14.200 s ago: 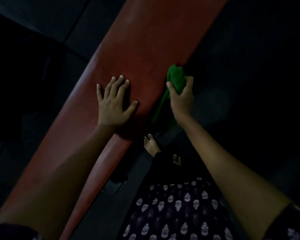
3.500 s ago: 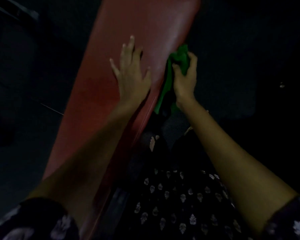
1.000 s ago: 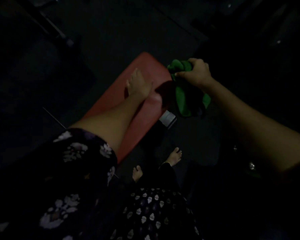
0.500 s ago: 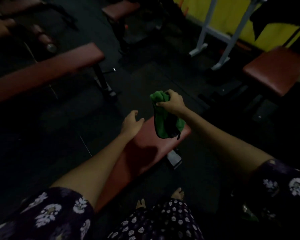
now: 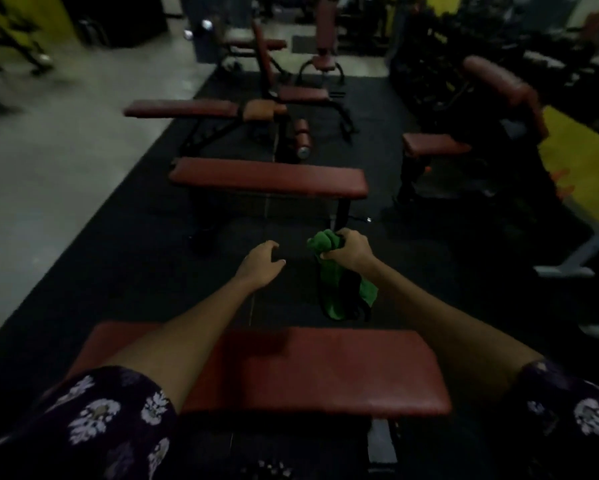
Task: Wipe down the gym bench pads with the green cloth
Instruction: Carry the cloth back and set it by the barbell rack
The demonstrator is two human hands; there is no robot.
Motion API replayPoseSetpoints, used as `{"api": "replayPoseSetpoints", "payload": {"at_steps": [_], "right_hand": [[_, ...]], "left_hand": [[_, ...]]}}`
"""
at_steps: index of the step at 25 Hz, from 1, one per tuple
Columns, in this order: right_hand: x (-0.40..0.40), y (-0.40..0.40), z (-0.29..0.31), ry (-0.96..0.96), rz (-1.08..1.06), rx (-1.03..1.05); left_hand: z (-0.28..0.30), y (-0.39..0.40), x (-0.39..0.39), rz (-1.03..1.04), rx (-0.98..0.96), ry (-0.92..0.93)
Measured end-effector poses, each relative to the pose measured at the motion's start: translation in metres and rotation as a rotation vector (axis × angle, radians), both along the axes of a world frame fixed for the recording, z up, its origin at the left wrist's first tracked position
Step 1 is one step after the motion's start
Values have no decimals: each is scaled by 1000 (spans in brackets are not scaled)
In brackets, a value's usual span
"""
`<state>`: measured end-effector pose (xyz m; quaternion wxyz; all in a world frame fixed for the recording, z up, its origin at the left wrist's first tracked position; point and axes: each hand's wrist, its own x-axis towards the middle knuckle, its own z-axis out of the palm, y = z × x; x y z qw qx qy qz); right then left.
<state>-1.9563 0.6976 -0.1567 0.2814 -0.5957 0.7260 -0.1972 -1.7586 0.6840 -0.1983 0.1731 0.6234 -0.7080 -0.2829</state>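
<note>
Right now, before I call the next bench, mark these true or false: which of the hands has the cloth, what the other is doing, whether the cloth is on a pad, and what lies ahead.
1. The right hand grips the green cloth. True.
2. The left hand presses flat on the near bench pad. False: it hovers beyond the pad, fingers loosely curled, holding nothing.
3. The cloth lies spread on the near pad. False: it hangs from the right hand, above the dark floor mat.
4. Another red bench stands crosswise ahead. True.
</note>
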Motion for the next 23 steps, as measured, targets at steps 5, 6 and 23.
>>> {"api": "replayPoseSetpoints", "payload": {"at_steps": [5,6,23], "right_hand": [[81,-20,16,61,361,-24],[104,-20,18,60,429,-30],[531,79,41,-74,1100,-51]], "left_hand": [[15,49,84,288,-11,11],[18,62,104,345,-17,5],[41,265,460,1104,-121,49]]}}
